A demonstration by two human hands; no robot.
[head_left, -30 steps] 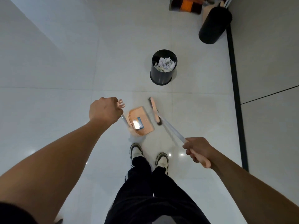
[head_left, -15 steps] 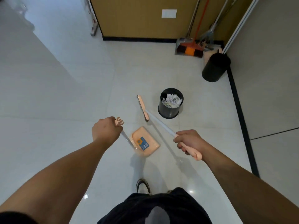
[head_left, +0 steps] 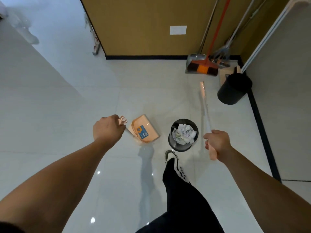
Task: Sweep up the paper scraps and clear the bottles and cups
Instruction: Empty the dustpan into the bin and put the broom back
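Note:
My left hand point(head_left: 107, 130) grips the top of a peach dustpan's handle; the dustpan point(head_left: 143, 131) hangs just above the white floor, its pan holding nothing I can see. My right hand point(head_left: 217, 143) grips the peach handle of a long broom point(head_left: 205, 108), whose head points away toward the far corner. Between the two hands a small black bin point(head_left: 175, 145) stands on the floor, filled with crumpled paper scraps point(head_left: 184, 133). No bottles or cups are in view.
A larger black bin point(head_left: 234, 89) stands in the far right corner beside a grey dustpan and orange broom point(head_left: 202, 68) leaning on the brown wall. A black baseboard point(head_left: 262, 132) runs along the right wall. My foot point(head_left: 171, 156) is just before the small bin.
I have walked forward, so the small bin now lies close between my hands. The broom swung from left of the bin to its right, head pointing toward the corner.

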